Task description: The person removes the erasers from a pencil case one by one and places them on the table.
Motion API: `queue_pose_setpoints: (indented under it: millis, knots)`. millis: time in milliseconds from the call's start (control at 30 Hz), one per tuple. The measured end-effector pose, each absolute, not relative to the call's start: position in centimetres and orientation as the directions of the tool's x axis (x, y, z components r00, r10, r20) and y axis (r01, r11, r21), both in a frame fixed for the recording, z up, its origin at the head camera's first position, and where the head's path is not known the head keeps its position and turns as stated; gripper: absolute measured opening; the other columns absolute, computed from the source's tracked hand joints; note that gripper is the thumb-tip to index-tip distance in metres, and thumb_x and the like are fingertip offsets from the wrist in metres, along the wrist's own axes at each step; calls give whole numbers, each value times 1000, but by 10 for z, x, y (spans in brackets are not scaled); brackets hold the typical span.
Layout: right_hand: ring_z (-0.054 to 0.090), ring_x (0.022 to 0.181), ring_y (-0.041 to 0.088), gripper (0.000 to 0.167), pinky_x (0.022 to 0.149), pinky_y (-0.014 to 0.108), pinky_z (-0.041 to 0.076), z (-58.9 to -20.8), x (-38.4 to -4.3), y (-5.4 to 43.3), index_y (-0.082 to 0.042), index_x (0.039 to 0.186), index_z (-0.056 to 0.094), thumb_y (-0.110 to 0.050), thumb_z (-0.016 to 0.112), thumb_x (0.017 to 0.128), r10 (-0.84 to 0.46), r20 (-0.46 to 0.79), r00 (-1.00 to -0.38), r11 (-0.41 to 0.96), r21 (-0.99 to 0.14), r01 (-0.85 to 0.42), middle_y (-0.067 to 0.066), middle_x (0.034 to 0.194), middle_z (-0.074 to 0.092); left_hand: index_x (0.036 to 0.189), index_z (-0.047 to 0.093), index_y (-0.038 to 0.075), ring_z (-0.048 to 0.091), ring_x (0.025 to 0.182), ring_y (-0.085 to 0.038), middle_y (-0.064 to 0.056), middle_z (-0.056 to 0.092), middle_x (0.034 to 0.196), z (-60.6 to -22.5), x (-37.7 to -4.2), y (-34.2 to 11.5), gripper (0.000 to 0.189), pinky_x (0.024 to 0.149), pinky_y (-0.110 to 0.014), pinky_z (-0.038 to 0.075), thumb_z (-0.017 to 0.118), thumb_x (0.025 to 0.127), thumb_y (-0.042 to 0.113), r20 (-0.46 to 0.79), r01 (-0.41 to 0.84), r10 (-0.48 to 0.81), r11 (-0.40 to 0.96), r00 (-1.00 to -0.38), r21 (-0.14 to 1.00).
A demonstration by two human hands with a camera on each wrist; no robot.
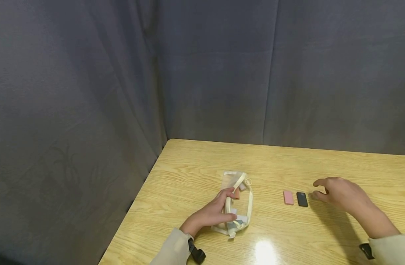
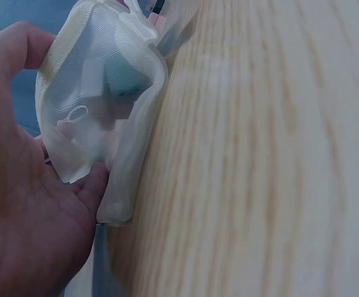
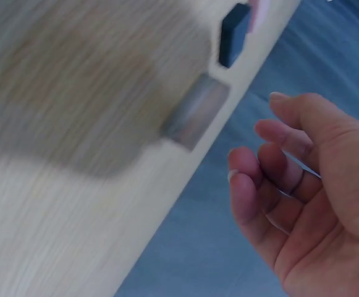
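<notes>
Pouch (image 1: 251, 200), 1: pale mesh with cream trim and 1 cream ring at a corner; lies on the table, mouth parted, gripped at the rim by the left hand (image 1: 215, 211), thumb and fingers set wide. Contents: 1 orange piece (image 1: 237, 194), pale pieces (image 1: 242, 218) and, through the mesh in the left wrist view, 1 blue-green piece (image 2: 123, 80). Black block (image 1: 302, 199), 1: flat, rectangular; a small mark on its face, too small to read. Pink block (image 1: 288, 197), 1: flat, just beside the black. Grey block (image 3: 198, 111), 1: rectangular, blurred, on the table near the black. Right hand (image 1: 344, 195): above the table near the blocks, fingers loosely bent, thumb apart, holding nothing. Table (image 1: 189, 169): wood-grained, rounded corner. Curtain (image 1: 215, 73): dark cloth, creased. Sleeves (image 1: 172, 248), 2: pale.
</notes>
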State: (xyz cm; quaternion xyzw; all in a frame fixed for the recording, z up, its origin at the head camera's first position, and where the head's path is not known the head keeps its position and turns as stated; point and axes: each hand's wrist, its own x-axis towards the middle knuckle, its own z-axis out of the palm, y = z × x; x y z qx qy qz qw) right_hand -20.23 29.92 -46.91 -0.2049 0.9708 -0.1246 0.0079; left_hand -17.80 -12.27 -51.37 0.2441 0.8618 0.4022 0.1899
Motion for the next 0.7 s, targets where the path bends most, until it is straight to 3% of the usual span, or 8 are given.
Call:
queue_pose_setpoints:
  millis: [200, 700]
  knots:
    - [43, 59, 9, 33, 50, 30, 36, -462, -203, 279, -3, 117, 71, -25, 72, 92, -383, 63, -922, 876, -293, -384, -7, 73, 54, 136, 39, 21, 21, 152, -31, 8, 15, 167, -513, -179, -123, 57, 115, -59, 30, 65, 89, 41, -131, 266, 582, 545, -802, 795]
    - [43, 60, 8, 46, 53, 27, 36, -452, -197, 239, -5, 128, 66, -35, 73, 93, -354, 136, -925, 807, -456, -375, -6, 76, 54, 136, 38, 25, 23, 151, -31, 15, 13, 167, -511, -175, -121, 61, 114, -57, 33, 68, 86, 46, -160, 247, 548, 593, -821, 766]
